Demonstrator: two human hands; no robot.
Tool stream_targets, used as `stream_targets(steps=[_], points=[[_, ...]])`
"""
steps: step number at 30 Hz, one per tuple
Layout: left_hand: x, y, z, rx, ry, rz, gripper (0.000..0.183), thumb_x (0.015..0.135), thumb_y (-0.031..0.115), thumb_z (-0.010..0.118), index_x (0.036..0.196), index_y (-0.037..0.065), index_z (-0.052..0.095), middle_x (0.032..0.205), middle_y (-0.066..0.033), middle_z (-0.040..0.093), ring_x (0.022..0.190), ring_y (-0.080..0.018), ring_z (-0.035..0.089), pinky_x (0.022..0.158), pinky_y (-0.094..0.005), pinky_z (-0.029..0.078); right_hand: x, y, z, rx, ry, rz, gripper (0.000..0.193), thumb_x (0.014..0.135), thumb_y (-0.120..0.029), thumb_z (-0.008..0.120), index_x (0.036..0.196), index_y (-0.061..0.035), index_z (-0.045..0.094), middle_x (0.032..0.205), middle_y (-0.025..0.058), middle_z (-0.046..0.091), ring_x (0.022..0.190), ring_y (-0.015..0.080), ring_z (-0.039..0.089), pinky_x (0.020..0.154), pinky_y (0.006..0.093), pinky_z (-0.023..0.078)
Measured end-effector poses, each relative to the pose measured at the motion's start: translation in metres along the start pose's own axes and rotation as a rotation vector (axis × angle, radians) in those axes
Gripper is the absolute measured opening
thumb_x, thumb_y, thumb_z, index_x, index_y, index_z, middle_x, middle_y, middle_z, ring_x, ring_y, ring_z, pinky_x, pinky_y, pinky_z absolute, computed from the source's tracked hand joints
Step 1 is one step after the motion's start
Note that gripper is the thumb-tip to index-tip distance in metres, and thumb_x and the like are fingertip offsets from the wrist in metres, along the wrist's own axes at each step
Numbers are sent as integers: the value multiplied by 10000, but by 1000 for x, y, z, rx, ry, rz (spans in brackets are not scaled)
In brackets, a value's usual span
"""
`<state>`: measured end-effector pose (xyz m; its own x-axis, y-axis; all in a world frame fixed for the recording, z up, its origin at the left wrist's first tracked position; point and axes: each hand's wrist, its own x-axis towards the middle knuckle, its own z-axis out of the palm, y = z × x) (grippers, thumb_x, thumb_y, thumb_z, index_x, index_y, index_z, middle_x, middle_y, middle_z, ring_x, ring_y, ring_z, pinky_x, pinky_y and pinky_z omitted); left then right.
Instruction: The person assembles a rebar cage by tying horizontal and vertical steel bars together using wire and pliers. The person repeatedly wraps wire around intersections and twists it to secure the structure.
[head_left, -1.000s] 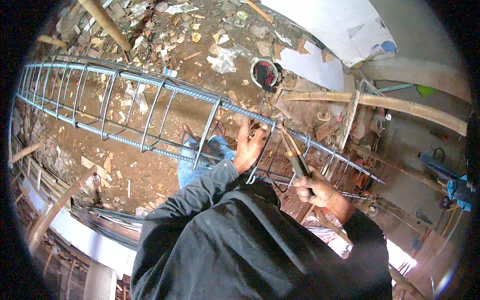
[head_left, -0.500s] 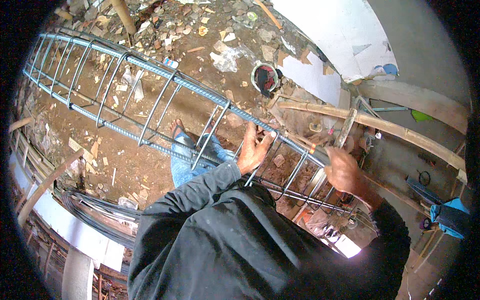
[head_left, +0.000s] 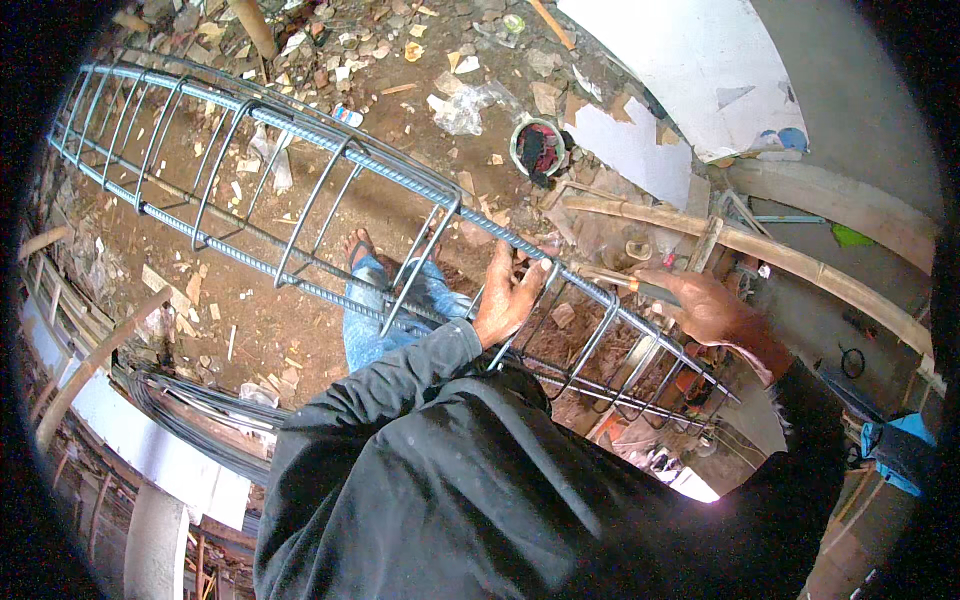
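Observation:
A long rebar cage (head_left: 395,180), made of ribbed bars with square stirrups, runs from the far left to the lower right in front of me. My left hand (head_left: 508,297) is closed on its upper bar beside a stirrup, thumb on top and fingers behind. In my right hand (head_left: 700,305) is a tying hook (head_left: 655,290) with a dark handle, an orange band and a thin metal shaft. The shaft points left to the upper bar, close to my left fingertips. Its tip, and any wire there, are too small to make out.
Bamboo poles (head_left: 780,247) cross at the right. A bucket (head_left: 538,148) with dark cloth stands beyond the cage on rubble-strewn ground. Coiled dark rods (head_left: 190,415) lie at the lower left. Bar ends (head_left: 735,398) stick out at the cage's right end.
My right hand has swung up and outward to the right with the hook, uncovering the upper bar's end. My left hand stays on the bar.

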<state>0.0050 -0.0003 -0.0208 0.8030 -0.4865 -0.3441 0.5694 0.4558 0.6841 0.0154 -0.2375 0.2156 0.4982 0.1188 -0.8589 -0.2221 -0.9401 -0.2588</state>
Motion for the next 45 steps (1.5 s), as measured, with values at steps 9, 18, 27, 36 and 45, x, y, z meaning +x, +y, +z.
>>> stream_targets(steps=[9,18,27,36,45], points=[[-2,2,-1,85,-8,14,288,1025,85,626,1259,36,466,1184,-93,689,1048,-155,604,875,-315,505,-14,20,12,-261,86,1,629,937,-65,668,1528,-146,469,1341,202,607,1281,396,575,1122,473,426],[-1,4,1,65,3,-99,311,1032,56,607,1286,60,426,1203,-90,688,1015,-141,621,819,-291,537,-18,95,45,156,125,87,388,1001,-73,577,1390,-75,563,1264,172,658,1193,360,622,1015,457,475],[-7,8,9,-51,56,-109,412,1037,28,581,1398,50,384,1293,-131,669,1137,-164,606,938,-302,516,43,83,13,-24,-28,-90,376,1040,-285,599,1381,-126,612,1378,168,592,1301,358,534,1119,470,411],[-9,-1,8,-13,101,-76,349,1034,75,611,1327,27,428,1286,-127,662,1163,-175,604,1003,-327,507,59,81,-22,-121,-197,-112,517,1031,-359,600,1486,-121,532,1538,171,497,1431,364,443,1205,465,340],[-16,7,13,6,170,-108,286,1038,105,622,1260,-9,483,1207,-100,638,1138,-180,613,977,-326,533,73,94,-19,-126,-202,-164,512,1031,-395,586,1471,-137,549,1505,164,534,1412,368,467,1204,492,332]])
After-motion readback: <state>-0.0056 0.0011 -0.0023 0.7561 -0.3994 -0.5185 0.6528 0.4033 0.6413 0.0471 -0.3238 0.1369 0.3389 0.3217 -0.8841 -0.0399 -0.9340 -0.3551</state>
